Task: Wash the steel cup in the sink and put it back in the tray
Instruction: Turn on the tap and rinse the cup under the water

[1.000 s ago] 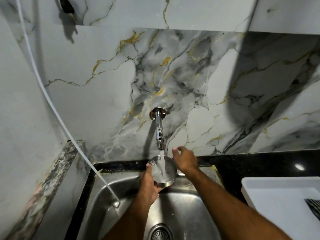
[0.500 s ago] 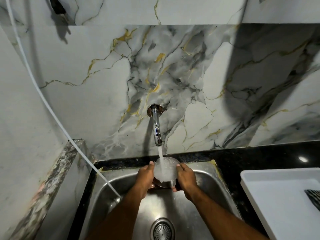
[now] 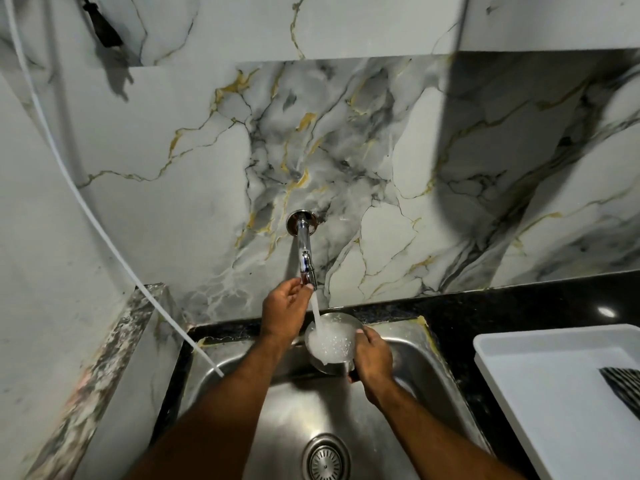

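Head cam looking down: my left hand [image 3: 283,310] is up at 12 o'clock with fingers pinched on the tap [image 3: 306,258] tip, water running. Right hand [image 3: 373,356] is wrapped around the steel cup [image 3: 330,341], frothy and full, over the sink [image 3: 408,344]. White tray [image 3: 540,386] sits off at 3 o'clock

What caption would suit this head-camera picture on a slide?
Right hand holds the steel cup brimming under the running tap, left hand at the spout, above the sink.
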A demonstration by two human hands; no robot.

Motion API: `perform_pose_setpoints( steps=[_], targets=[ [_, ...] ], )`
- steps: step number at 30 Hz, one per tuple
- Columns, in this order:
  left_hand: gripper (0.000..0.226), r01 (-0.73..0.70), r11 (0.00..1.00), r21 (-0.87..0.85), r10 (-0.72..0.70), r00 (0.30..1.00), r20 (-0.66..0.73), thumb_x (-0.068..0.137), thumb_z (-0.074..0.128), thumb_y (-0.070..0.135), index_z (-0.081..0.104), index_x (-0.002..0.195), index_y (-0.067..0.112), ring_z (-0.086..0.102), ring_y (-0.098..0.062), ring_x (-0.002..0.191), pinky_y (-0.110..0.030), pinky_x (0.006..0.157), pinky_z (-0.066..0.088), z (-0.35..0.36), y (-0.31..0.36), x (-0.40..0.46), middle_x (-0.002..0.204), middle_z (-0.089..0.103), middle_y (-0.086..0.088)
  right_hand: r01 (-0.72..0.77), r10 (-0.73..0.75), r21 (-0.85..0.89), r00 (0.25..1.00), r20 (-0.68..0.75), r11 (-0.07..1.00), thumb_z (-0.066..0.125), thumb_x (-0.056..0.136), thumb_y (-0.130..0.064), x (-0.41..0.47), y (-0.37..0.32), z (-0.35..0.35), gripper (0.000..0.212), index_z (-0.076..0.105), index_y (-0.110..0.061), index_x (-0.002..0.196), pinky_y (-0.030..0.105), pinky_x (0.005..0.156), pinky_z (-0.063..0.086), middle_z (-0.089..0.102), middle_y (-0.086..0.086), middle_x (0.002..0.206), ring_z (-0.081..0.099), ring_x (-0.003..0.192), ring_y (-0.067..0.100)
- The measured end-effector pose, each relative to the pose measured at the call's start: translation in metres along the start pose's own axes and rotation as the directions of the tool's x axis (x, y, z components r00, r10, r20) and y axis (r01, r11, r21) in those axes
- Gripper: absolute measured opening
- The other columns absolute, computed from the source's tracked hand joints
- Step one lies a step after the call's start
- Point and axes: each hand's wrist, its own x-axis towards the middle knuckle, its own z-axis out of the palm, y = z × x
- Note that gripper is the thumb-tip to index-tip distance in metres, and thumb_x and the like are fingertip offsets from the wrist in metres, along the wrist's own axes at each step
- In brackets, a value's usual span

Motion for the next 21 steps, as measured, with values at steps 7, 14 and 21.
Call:
perform_pose_setpoints(
  steps=[7, 14, 21],
  targets=[
    [0.041, 0.142, 0.981, -0.131, -0.132, 0.988, 0.083, 0.091, 0.068, 0.013, 0.062, 0.131, 0.009, 0.068, -0.010, 0.096, -0.027, 0.092, 0.054, 0.000, 0.017, 0.012, 0.115, 0.073, -0.005, 0.135, -0.163, -0.308, 0.984, -0.068, 0.942, 0.045, 0.098, -0.025, -0.004, 0.002, -0.002, 0.037, 0.053, -0.018, 0.134, 0.042, 0.085, 0.057, 0.068, 0.009, 0.108, 0.063, 0.092, 0.023],
    [0.040, 0.345, 0.904, -0.254, -0.278, 0.923, 0.266, 0.089, 0.069, 0.010, 0.063, 0.129, 0.008, 0.064, -0.017, 0.104, -0.034, 0.090, 0.047, -0.004, 0.019, 0.026, 0.116, 0.072, -0.005, 0.335, -0.431, -0.806, 0.895, 0.112, 0.487, 0.045, 0.092, -0.017, 0.001, -0.010, -0.019, 0.059, 0.030, -0.028, 0.147, 0.041, 0.078, 0.056, 0.064, 0.013, 0.113, 0.065, 0.093, 0.031],
    [0.037, 0.289, 0.923, -0.253, -0.230, 0.943, 0.240, 0.079, 0.078, 0.003, 0.070, 0.115, -0.001, 0.071, -0.014, 0.087, -0.011, 0.065, 0.053, -0.007, 0.021, 0.032, 0.105, 0.076, -0.013, 0.517, -0.449, -0.811, 0.677, 0.583, -0.273, 0.057, 0.094, -0.028, 0.023, -0.028, -0.031, 0.075, 0.007, -0.018, 0.149, 0.040, 0.060, 0.051, 0.056, 0.021, 0.112, 0.062, 0.082, 0.033]
  ],
)
